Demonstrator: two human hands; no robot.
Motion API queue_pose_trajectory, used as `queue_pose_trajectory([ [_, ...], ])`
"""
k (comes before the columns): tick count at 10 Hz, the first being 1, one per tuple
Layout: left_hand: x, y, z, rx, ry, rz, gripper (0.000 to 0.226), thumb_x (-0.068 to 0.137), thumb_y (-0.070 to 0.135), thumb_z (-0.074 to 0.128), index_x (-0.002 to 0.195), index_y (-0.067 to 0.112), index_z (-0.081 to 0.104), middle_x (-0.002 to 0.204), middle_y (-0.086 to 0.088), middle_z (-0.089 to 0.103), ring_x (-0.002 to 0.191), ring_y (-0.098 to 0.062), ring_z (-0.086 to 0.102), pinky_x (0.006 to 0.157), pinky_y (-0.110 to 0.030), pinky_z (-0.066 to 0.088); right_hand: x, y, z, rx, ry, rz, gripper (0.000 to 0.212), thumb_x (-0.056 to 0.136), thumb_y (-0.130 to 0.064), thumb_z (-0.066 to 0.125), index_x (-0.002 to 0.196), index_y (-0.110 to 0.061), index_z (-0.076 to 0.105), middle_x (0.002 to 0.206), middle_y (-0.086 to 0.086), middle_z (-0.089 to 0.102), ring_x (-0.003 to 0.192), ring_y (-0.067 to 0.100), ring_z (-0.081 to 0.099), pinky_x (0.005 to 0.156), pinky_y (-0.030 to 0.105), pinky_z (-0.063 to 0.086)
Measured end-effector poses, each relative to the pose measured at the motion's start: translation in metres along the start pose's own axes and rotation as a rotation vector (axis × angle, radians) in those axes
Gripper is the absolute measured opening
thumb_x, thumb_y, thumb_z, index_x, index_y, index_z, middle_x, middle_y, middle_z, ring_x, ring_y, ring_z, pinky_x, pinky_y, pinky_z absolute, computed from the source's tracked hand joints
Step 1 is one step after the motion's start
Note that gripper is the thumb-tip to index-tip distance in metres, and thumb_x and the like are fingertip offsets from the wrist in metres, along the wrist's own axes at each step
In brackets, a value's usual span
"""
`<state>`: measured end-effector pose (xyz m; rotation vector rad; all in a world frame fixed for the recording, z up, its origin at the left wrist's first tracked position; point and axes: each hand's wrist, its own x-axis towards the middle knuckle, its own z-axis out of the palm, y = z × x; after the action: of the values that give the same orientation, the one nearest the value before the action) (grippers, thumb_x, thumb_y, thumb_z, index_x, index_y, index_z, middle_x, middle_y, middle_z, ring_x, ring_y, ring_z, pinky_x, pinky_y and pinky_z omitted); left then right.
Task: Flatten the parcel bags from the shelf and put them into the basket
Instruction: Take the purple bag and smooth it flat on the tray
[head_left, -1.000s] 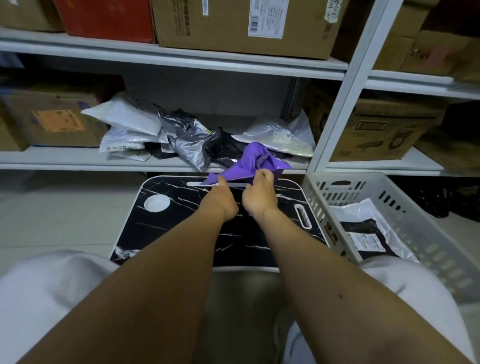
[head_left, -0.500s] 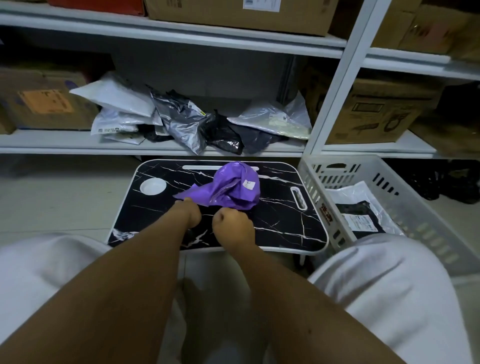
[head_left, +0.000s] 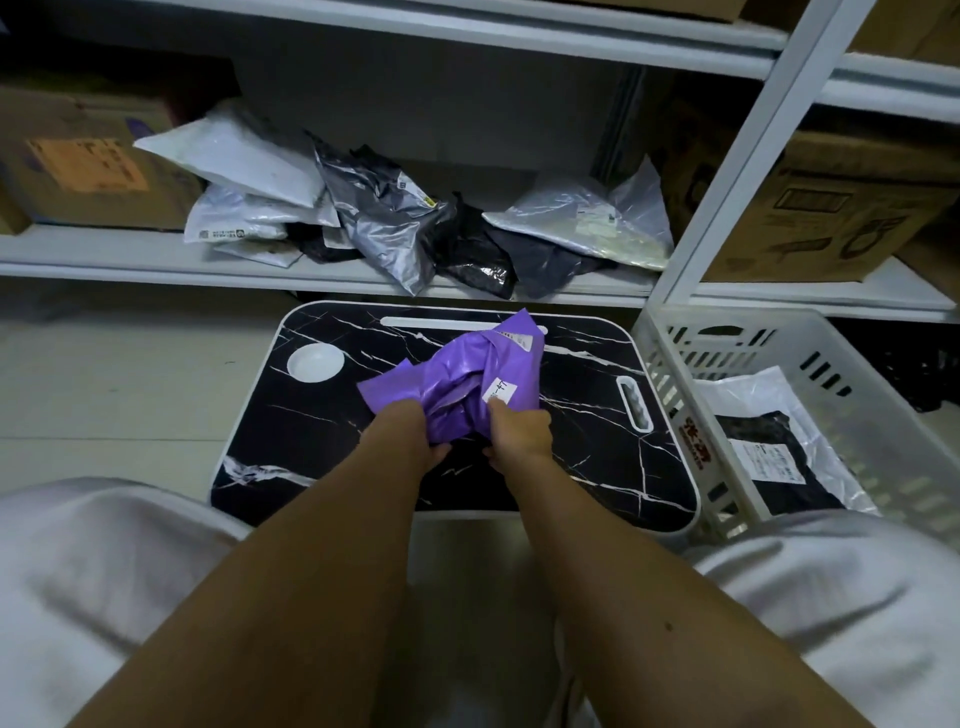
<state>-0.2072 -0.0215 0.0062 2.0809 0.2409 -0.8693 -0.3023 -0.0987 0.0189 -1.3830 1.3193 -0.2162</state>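
While the purple bag sits crumpled over the middle of the tabletop, both grips hold its near edge — the left grip has its fingers curled into the bag's left side, and the right grip pinches the right side just below a small white label. Whether the bag's far end rests on the black surface or hangs just above it I cannot tell. As I judge it, this bag is about midway through its handling — it is in hand, but not yet smoothed out or passed on. Just beside the tabletop on the right, a white basket holds 1 dark packet in clear wrap, which suggests 1 item already sorted. Behind, on the shelf, a heap of grey, white and black bags lies untouched, so most of the job looks left to do.
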Motion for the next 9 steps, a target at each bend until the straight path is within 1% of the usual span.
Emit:
queue_pose_trajectory([
  [1, -0.018, -0.004, 0.0, 0.134, 0.124, 0.22, 0.053, 0.097, 0.039, 0.047, 0.137, 0.006, 0.042, 0.131, -0.014, 0.054, 0.11, -0.03, 0.056, 0.095, -0.034, 0.042, 0.028, 0.01, 0.013, 0.068, 0.003, -0.046, 0.065, 0.071, -0.043, 0.069, 0.12, -0.007, 0.046, 0.112, 0.016, 0.063, 0.091, 0.037, 0.068, 0.084, 0.051, 0.056],
  [2, -0.017, -0.007, -0.006, 0.222, 0.136, 0.327, 0.046, 0.103, 0.036, 0.036, 0.136, 0.006, 0.046, 0.129, -0.016, 0.055, 0.107, -0.022, 0.058, 0.089, -0.026, 0.046, 0.026, 0.005, 0.005, 0.096, -0.004, -0.06, 0.047, 0.074, -0.029, 0.07, 0.113, -0.009, 0.055, 0.099, 0.011, 0.066, 0.081, 0.031, 0.069, 0.08, 0.048, 0.058],
  [3, -0.023, -0.004, -0.004, -0.084, -0.01, 0.141, 0.041, 0.103, 0.011, 0.037, 0.138, -0.011, 0.041, 0.142, -0.026, 0.042, 0.087, -0.009, 0.058, 0.053, -0.003, 0.042, 0.021, 0.004, -0.006, 0.013, 0.021, -0.096, 0.036, 0.081, -0.026, 0.07, 0.112, -0.01, 0.06, 0.103, 0.011, 0.067, 0.09, 0.032, 0.067, 0.084, 0.045, 0.056],
  [4, -0.01, -0.008, -0.02, -0.013, 0.112, 0.048, 0.042, 0.1, 0.019, 0.046, 0.139, 0.003, 0.046, 0.141, -0.013, 0.047, 0.127, -0.025, 0.048, 0.085, -0.009, 0.048, 0.014, -0.002, -0.03, -0.116, 0.119, -0.123, 0.031, 0.092, -0.023, 0.059, 0.119, -0.007, 0.062, 0.115, 0.013, 0.065, 0.106, 0.034, 0.062, 0.089, 0.036, 0.05],
  [5, -0.013, -0.005, -0.035, 0.446, 0.17, 0.051, 0.042, 0.1, 0.021, 0.043, 0.141, 0.012, 0.044, 0.136, -0.004, 0.049, 0.134, -0.021, 0.041, 0.112, -0.029, 0.032, 0.01, -0.005, -0.056, -0.169, 0.24, -0.085, 0.028, 0.097, -0.018, 0.05, 0.12, -0.008, 0.063, 0.121, 0.014, 0.063, 0.113, 0.034, 0.059, 0.089, 0.033, 0.045],
  [6, -0.025, 0.0, -0.04, 0.308, 0.234, 0.118, 0.041, 0.099, 0.02, 0.044, 0.139, 0.012, 0.046, 0.125, -0.002, 0.053, 0.126, -0.019, 0.047, 0.099, -0.022, 0.042, 0.009, -0.003, -0.063, -0.191, 0.283, -0.051, 0.027, 0.098, -0.017, 0.049, 0.119, -0.01, 0.064, 0.121, 0.013, 0.063, 0.112, 0.033, 0.059, 0.085, 0.032, 0.044],
  [7, -0.009, -0.006, -0.036, -0.458, 0.185, 0.015, 0.041, 0.099, 0.023, 0.044, 0.138, 0.012, 0.047, 0.14, -0.006, 0.05, 0.095, -0.014, 0.049, 0.044, -0.01, 0.043, 0.006, 0.0, -0.061, -0.188, 0.26, 0.011, 0.028, 0.097, -0.015, 0.049, 0.12, -0.005, 0.062, 0.122, 0.016, 0.063, 0.112, 0.035, 0.059, 0.087, 0.035, 0.046],
  [8, -0.003, -0.013, -0.022, -0.584, 0.057, 0.033, 0.045, 0.092, 0.037, 0.053, 0.131, 0.012, 0.052, 0.135, -0.006, 0.056, 0.087, -0.017, 0.054, 0.052, -0.021, 0.047, 0.001, 0.005, -0.052, -0.094, 0.175, 0.032, 0.036, 0.1, -0.023, 0.046, 0.122, 0.002, 0.058, 0.121, 0.02, 0.062, 0.112, 0.037, 0.059, 0.089, 0.038, 0.048],
  [9, -0.021, -0.013, -0.003, -0.664, -0.133, -0.014, 0.048, 0.095, 0.04, 0.051, 0.132, 0.009, 0.049, 0.103, -0.005, 0.058, 0.068, -0.018, 0.05, 0.06, -0.031, 0.042, 0.025, 0.015, -0.035, 0.045, 0.097, -0.008, 0.041, 0.097, -0.036, 0.049, 0.11, 0.0, 0.064, 0.103, 0.019, 0.068, 0.096, 0.036, 0.066, 0.089, 0.045, 0.053],
])
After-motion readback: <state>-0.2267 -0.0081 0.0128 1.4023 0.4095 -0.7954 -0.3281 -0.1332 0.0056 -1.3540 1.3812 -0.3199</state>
